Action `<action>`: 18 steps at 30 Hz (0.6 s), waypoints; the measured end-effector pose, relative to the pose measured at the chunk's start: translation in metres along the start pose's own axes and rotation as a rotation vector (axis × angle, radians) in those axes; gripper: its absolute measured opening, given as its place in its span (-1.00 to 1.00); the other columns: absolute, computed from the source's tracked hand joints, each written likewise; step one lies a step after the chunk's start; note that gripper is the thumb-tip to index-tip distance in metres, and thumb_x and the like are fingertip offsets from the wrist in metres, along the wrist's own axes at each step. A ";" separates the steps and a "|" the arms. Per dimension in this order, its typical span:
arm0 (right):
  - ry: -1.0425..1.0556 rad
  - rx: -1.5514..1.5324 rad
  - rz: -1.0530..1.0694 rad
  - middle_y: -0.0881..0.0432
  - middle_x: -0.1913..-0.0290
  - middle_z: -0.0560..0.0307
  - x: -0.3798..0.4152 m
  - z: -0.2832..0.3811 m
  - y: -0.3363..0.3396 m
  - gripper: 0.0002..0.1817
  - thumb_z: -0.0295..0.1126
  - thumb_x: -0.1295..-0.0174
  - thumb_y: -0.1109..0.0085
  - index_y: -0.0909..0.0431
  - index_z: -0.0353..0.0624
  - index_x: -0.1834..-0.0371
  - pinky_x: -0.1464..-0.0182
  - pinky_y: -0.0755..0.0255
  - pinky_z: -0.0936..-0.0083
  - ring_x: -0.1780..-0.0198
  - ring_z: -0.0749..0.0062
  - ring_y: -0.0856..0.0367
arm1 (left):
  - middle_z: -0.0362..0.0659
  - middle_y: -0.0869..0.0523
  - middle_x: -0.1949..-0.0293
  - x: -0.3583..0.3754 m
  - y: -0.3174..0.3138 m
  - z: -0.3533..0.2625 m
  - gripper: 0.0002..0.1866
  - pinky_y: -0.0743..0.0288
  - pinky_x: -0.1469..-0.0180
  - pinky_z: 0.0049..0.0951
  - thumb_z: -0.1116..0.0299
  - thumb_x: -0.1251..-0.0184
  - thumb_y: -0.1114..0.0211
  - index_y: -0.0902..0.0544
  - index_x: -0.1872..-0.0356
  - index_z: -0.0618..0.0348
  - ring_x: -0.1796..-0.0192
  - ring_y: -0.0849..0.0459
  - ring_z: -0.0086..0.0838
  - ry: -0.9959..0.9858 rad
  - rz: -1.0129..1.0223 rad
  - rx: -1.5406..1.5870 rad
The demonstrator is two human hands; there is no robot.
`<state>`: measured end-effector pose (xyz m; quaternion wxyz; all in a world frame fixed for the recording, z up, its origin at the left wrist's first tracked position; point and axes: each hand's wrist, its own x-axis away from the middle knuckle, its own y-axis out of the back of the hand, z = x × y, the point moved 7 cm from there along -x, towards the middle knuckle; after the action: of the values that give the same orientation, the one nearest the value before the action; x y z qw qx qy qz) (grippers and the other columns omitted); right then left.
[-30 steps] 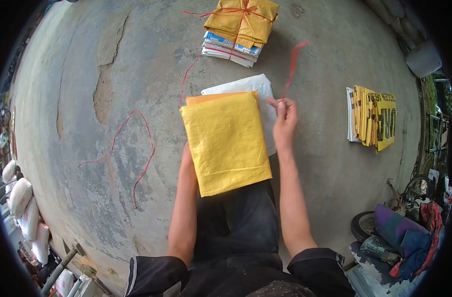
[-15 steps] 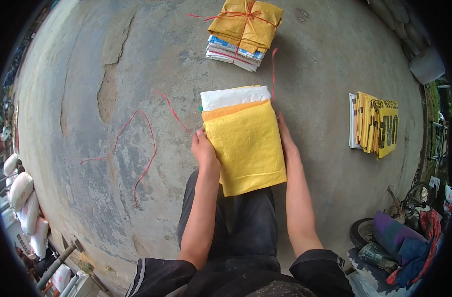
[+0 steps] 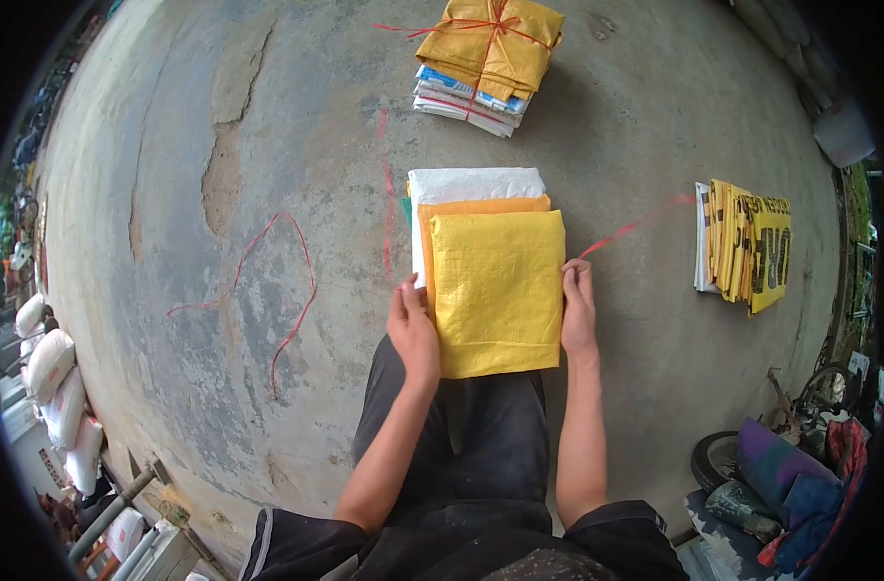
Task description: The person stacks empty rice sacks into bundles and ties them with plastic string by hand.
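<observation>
Head view: yellow folded sack [image 3: 497,290] between two grips

Sack topped a layered pile, orange layer [image 3: 490,205] and white layer [image 3: 476,181] showing at 12 o'clock. Left grip [image 3: 415,327], 8 o'clock, fingers bent; closure unclear. Right grip [image 3: 579,305], 4 o'clock, pinched red string [image 3: 611,237]. Tied bundle [image 3: 490,48] sat beyond at 12, printed stack [image 3: 742,247] at 3.

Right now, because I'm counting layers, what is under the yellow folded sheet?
Beneath the yellow folded sheet, an orange layer and white layer peek out, plus a green edge; the covered rest is hidden.
</observation>
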<state>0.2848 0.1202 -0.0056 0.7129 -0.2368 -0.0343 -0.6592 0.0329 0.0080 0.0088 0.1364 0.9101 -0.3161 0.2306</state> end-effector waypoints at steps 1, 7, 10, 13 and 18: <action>0.066 0.155 -0.017 -0.35 0.09 0.28 0.001 0.001 -0.003 -0.84 -0.30 -0.57 0.16 -0.36 -0.13 0.07 -0.18 -0.17 0.59 -0.02 0.62 -0.26 | -0.06 -0.71 0.13 0.005 -0.004 -0.002 -0.57 -0.44 -0.05 -0.42 0.13 -0.61 0.01 -0.61 -0.07 0.33 0.07 -0.61 -0.45 -0.083 -0.017 -0.087; 0.197 0.377 0.004 -0.38 0.10 0.29 -0.019 0.031 -0.033 -0.80 -0.28 -0.58 0.18 -0.38 -0.16 0.02 -0.17 -0.20 0.61 0.04 0.63 -0.29 | 0.01 -0.74 0.13 0.001 -0.027 -0.038 -0.58 -0.46 0.00 -0.43 0.16 -0.60 -0.02 -0.63 -0.08 0.35 0.12 -0.62 -0.48 -0.214 -0.042 -0.138; 0.241 0.326 -0.001 -0.39 0.11 0.26 -0.040 0.046 -0.045 -0.80 -0.29 -0.58 0.17 -0.38 -0.19 0.03 -0.17 -0.20 0.59 0.03 0.61 -0.30 | 0.00 -0.73 0.24 -0.023 -0.037 -0.060 -0.58 -0.46 0.03 -0.43 0.16 -0.60 -0.03 -0.64 -0.04 0.37 0.19 -0.61 -0.49 -0.234 -0.012 -0.149; 0.291 0.433 0.006 -0.47 0.04 0.15 -0.052 0.046 -0.051 -0.79 -0.30 -0.56 0.14 -0.39 -0.22 0.05 -0.16 -0.28 0.51 -0.03 0.53 -0.38 | -0.08 -0.70 0.34 -0.048 -0.036 -0.048 -0.58 -0.46 0.12 -0.40 0.15 -0.60 -0.04 -0.67 -0.02 0.35 0.25 -0.57 -0.51 -0.199 0.015 -0.171; 0.492 0.644 -0.226 -0.60 -0.06 0.00 -0.047 0.071 -0.042 -0.81 -0.35 -0.51 0.03 -0.50 -0.26 0.11 -0.17 -0.37 0.42 -0.11 0.41 -0.52 | -0.20 -0.61 0.44 -0.066 0.005 -0.060 -0.65 -0.38 0.32 -0.56 0.20 -0.55 -0.14 -0.72 -0.02 0.28 0.34 -0.51 -0.66 -0.287 -0.102 -0.064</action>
<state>0.2572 0.1897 0.0528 0.6605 0.1678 -0.0929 -0.7259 -0.0360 0.0618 0.0277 0.1304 0.9438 -0.2929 0.0807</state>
